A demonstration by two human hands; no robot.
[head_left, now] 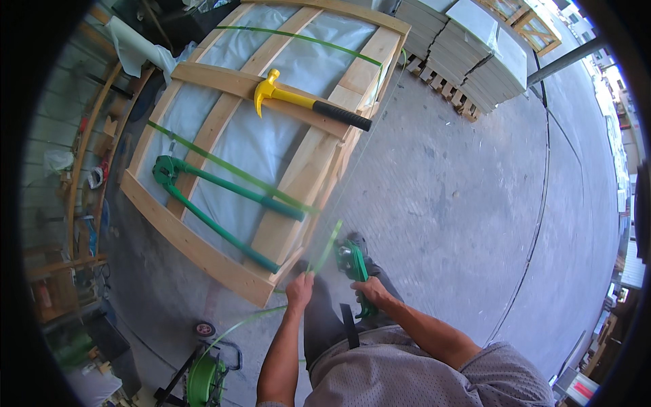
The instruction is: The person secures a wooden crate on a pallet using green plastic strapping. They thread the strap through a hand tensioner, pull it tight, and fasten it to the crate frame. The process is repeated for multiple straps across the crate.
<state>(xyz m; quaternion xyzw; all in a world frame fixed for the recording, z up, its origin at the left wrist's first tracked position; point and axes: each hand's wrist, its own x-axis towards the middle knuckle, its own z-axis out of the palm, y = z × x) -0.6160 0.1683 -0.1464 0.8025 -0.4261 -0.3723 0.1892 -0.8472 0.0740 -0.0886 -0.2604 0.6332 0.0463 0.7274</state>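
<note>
My left hand (pixel 299 290) is closed around a green plastic strap (pixel 327 245), whose free end stands up beside the crate's near corner. In my right hand (pixel 374 292) is a green handheld strapping tool (pixel 352 261), gripped by its handle and held in front of my legs. Just ahead and to the left lies a wooden crate (pixel 281 115) with white plastic film under its slats. Green straps cross it. On top rest a yellow claw hammer (pixel 298 100) with a black grip and a long-handled green tool (pixel 224 182) like a bolt cutter, its handles spread.
A green strap reel (pixel 205 380) on a wheeled cart stands at lower left, with strap running from it toward the crate. Pallets of stacked pale slabs (pixel 468 54) sit at the far right. Shelving with assorted items (pixel 74 203) lines the left. Grey concrete floor (pixel 461 203) spreads to the right.
</note>
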